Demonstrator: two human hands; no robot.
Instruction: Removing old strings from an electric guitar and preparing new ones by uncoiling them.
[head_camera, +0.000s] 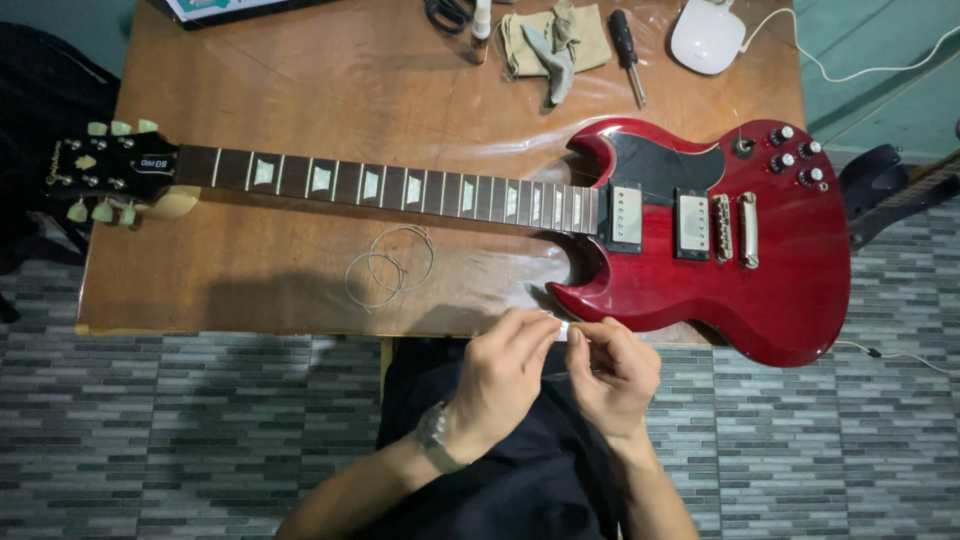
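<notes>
A red electric guitar (770, 280) lies flat across a brown wooden table (300, 120), its dark headstock (105, 170) at the left and no strings on the neck. Near the table's front edge, below the guitar body, my left hand (500, 375) and my right hand (615, 370) meet, both pinching one small white packet (563, 330) between their fingertips. A watch sits on my left wrist. A coil of thin wire strings (390, 265) lies on the table just left of my hands.
At the table's far edge lie a beige cloth (555, 40), a black-handled screwdriver (627, 50), scissors (448, 12), a small bottle (482, 25) and a white round device (707, 35) with a cable. A black stand (885, 190) is at the right. The floor is grey tile.
</notes>
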